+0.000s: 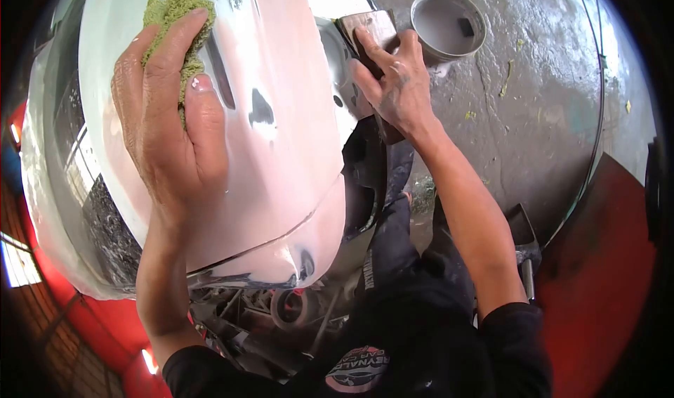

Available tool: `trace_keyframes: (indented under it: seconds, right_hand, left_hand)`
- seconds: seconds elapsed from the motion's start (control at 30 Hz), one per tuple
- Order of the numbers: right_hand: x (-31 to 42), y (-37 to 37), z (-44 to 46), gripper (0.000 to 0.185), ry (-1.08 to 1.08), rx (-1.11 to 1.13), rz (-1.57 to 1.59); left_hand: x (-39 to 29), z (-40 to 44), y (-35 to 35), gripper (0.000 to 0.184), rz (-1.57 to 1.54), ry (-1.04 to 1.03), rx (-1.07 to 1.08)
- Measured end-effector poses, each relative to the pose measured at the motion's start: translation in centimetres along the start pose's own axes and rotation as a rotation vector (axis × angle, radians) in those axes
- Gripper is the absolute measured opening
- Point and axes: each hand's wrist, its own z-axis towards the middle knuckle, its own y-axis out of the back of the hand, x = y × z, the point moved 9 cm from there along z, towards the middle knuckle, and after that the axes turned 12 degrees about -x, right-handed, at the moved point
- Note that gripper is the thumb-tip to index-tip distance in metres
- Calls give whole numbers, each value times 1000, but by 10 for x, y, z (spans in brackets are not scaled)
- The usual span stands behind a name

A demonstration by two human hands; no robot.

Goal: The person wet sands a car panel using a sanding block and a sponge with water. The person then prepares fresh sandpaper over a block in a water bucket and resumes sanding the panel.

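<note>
A green, crumbly-looking sponge (184,3) is held in my left hand (165,110), against the pale car body panel (295,110). The panel is white and pinkish with dark bare patches. To the right, my right hand (400,82) grips a flat block (378,27) with a light top face, at the car's edge beside a dark opening. Part of the block is under my fingers. Close to that hand stands a round bucket (439,25) of grey liquid with a small dark piece in it.
Wet grey concrete floor (505,110) with small leaf bits lies to the right, crossed by a dark hose or cable (602,96). A red surface (604,257) is at the lower right. Mechanical parts and a ring-shaped part (288,307) lie below the car's edge.
</note>
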Motion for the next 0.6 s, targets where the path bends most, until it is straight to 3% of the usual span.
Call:
trace_keyframes:
  seconds: [0.17,0.33,0.5,0.6]
  right_hand:
    - [-3,29,-76,58,34,-1,29]
    - [3,0,4,53,-17,25,3]
    - [6,32,-65,57,28,-7,32]
    - [-3,12,-33,57,9,45,30]
  left_hand:
    - [3,0,-1,50,18,-26,-8]
    - [2,-2,0,50,-3,17,0]
    - [3,2,-1,50,13,-2,0]
    - [3,-1,-2,50,5,-11,-13]
